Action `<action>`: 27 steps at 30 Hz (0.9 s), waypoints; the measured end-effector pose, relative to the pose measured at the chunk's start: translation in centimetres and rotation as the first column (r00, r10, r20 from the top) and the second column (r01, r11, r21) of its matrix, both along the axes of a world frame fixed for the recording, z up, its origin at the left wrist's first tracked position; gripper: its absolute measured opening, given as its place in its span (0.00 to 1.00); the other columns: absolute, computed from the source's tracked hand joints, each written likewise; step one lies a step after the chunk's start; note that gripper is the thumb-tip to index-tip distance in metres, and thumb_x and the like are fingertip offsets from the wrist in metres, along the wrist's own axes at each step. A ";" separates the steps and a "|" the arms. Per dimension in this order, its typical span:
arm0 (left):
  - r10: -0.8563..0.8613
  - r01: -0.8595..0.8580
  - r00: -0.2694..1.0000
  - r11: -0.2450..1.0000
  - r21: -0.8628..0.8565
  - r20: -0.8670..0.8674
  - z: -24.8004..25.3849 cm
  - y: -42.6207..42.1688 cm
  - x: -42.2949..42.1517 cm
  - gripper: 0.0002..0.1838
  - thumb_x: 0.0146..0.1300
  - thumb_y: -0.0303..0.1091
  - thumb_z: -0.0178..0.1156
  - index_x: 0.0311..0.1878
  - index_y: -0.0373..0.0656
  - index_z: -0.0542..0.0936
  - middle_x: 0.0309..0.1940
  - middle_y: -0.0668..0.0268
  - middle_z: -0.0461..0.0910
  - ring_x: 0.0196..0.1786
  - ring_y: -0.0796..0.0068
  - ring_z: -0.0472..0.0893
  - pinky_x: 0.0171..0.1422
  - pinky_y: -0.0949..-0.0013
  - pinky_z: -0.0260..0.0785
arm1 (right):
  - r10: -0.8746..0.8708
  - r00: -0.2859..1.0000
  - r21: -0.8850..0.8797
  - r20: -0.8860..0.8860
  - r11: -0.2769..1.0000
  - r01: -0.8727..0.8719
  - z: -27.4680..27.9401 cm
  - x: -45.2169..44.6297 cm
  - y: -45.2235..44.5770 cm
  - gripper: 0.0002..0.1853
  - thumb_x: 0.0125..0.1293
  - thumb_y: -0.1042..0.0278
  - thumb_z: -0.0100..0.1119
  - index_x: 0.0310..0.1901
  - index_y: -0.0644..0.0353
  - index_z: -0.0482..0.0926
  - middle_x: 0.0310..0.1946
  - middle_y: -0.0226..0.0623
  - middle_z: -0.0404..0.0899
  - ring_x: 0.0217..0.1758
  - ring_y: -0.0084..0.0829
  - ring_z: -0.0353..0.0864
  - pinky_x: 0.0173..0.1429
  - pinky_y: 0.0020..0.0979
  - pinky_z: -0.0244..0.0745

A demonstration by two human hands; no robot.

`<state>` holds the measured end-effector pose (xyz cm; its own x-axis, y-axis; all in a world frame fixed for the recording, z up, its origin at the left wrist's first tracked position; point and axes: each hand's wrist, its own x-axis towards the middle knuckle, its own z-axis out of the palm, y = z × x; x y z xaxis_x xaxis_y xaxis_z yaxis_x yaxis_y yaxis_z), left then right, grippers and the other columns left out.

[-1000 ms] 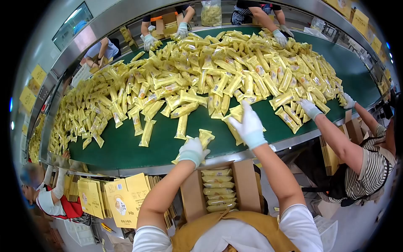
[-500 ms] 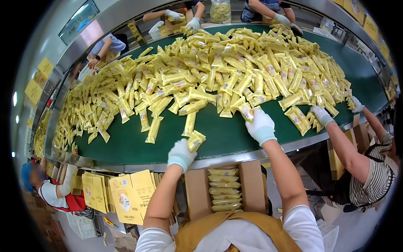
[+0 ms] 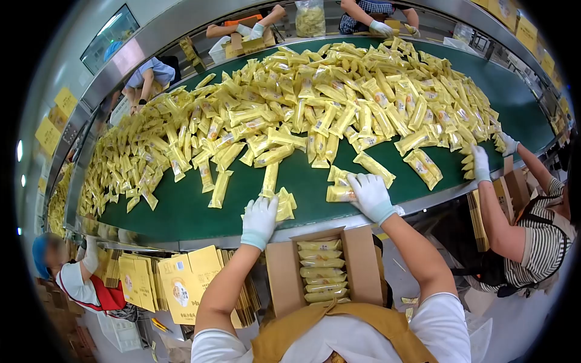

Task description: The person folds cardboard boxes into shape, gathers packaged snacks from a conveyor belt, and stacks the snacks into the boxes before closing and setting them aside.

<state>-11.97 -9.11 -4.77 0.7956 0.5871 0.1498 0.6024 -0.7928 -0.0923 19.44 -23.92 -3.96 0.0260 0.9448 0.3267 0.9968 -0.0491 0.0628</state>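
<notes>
Yellow wrapped snack packets (image 3: 315, 103) lie heaped on the green conveyor belt (image 3: 302, 215). At the belt's near edge my left hand (image 3: 260, 221), in a white glove, is closed beside a couple of packets (image 3: 286, 204) and grips them at their left side. My right hand (image 3: 370, 196), gloved too, has its fingers curled over a packet (image 3: 341, 193) lying crosswise; another sits just behind it. Between my arms stands an open cardboard box (image 3: 283, 275), with a column of packets (image 3: 322, 272) stacked inside.
Flat yellow cartons (image 3: 187, 287) stand in a stack left of the box. A co-worker's gloved hand (image 3: 481, 163) reaches onto the belt at right. Other people work along the far side and at left. A metal rim (image 3: 302, 231) edges the belt.
My right hand has come back from the heap toward the near edge, bringing packets with it. My left hand has shifted slightly right, and more packets show beside it.
</notes>
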 end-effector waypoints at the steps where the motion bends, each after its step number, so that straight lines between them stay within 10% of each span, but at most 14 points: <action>1: -0.003 0.003 1.000 1.000 -0.011 0.001 1.0 -0.8 0.1 0.39 0.57 0.54 0.69 0.67 0.42 0.71 0.50 0.57 0.78 0.60 0.57 0.76 0.65 0.51 0.67 | 0.045 0.995 -0.007 -0.088 0.999 -0.046 1.1 -0.5 -0.7 0.44 0.53 0.40 0.72 0.66 0.60 0.70 0.48 0.40 0.76 0.49 0.39 0.75 0.53 0.40 0.70; 5: 0.057 -0.074 0.995 0.968 -0.239 -0.079 2.3 -1.2 0.3 0.57 0.47 0.66 0.73 0.73 0.37 0.65 0.57 0.50 0.74 0.63 0.49 0.72 0.68 0.51 0.64 | -0.052 0.994 -0.045 -0.099 0.998 0.047 -0.2 -0.3 -0.6 0.59 0.50 0.31 0.71 0.72 0.71 0.61 0.61 0.47 0.71 0.54 0.43 0.74 0.59 0.41 0.68; 9: 0.098 -0.118 0.992 0.947 -0.298 -0.082 3.3 -0.9 0.4 0.58 0.45 0.65 0.74 0.72 0.35 0.66 0.60 0.49 0.74 0.65 0.49 0.72 0.69 0.53 0.63 | -0.216 0.972 -0.497 -0.096 0.856 0.142 3.6 -0.5 1.9 0.52 0.45 0.30 0.73 0.61 0.69 0.73 0.54 0.45 0.78 0.55 0.43 0.74 0.59 0.40 0.68; 15: 0.121 -0.197 0.973 0.882 -0.429 -0.198 3.4 -0.7 -0.3 0.59 0.45 0.62 0.75 0.74 0.34 0.62 0.57 0.49 0.76 0.62 0.50 0.76 0.69 0.54 0.66 | -0.336 0.894 -0.369 -0.297 0.904 0.218 5.9 1.5 4.2 0.44 0.41 0.23 0.68 0.43 0.63 0.85 0.42 0.51 0.84 0.53 0.50 0.81 0.62 0.40 0.74; 17: 0.273 -0.199 0.959 0.835 -0.513 0.072 3.7 0.1 -1.7 0.57 0.46 0.60 0.77 0.72 0.34 0.64 0.56 0.48 0.77 0.61 0.51 0.77 0.68 0.54 0.69 | -0.489 0.742 -0.448 -0.458 0.849 0.282 4.3 5.3 5.4 0.50 0.38 0.19 0.67 0.46 0.66 0.84 0.45 0.53 0.83 0.58 0.52 0.80 0.65 0.41 0.75; 19: 0.511 -0.108 0.770 0.694 -0.712 0.381 2.5 3.2 -3.3 0.48 0.50 0.53 0.78 0.68 0.34 0.70 0.51 0.50 0.81 0.55 0.55 0.82 0.64 0.57 0.74 | -0.631 0.694 -0.490 -0.347 0.753 0.440 2.0 6.9 5.2 0.55 0.39 0.20 0.70 0.52 0.72 0.82 0.53 0.58 0.80 0.61 0.56 0.78 0.67 0.42 0.74; 22: 0.822 0.116 0.436 0.350 -0.929 0.365 5.7 8.9 -5.4 0.35 0.55 0.48 0.78 0.57 0.33 0.77 0.40 0.59 0.85 0.33 0.69 0.85 0.35 0.66 0.80 | -0.628 0.677 -0.503 -0.385 0.757 0.417 0.6 6.6 4.3 0.54 0.38 0.20 0.70 0.53 0.69 0.79 0.54 0.54 0.80 0.63 0.52 0.77 0.67 0.41 0.74; 25: 0.705 -0.213 0.608 0.588 -0.780 0.366 4.6 13.3 -6.7 0.43 0.52 0.58 0.76 0.60 0.29 0.78 0.48 0.48 0.84 0.48 0.55 0.86 0.57 0.59 0.79 | -0.570 0.751 -0.465 -0.333 0.793 0.395 2.7 4.2 3.6 0.48 0.40 0.26 0.72 0.49 0.67 0.80 0.51 0.52 0.81 0.58 0.50 0.78 0.63 0.41 0.75; 27: 0.693 -0.517 0.721 0.530 -0.672 -0.008 1.2 15.9 -7.2 0.53 0.45 0.68 0.75 0.63 0.29 0.76 0.60 0.40 0.78 0.65 0.50 0.77 0.71 0.57 0.69 | -0.508 0.830 -0.440 -0.231 0.815 0.376 3.7 3.1 2.9 0.45 0.41 0.29 0.72 0.48 0.66 0.81 0.49 0.50 0.81 0.56 0.49 0.79 0.61 0.42 0.76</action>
<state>-19.21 6.75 -3.59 0.2012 0.9356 -0.2901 0.8866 -0.0479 0.4601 22.53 -20.99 -0.29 0.5117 0.8480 -0.1378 0.8346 -0.5287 -0.1544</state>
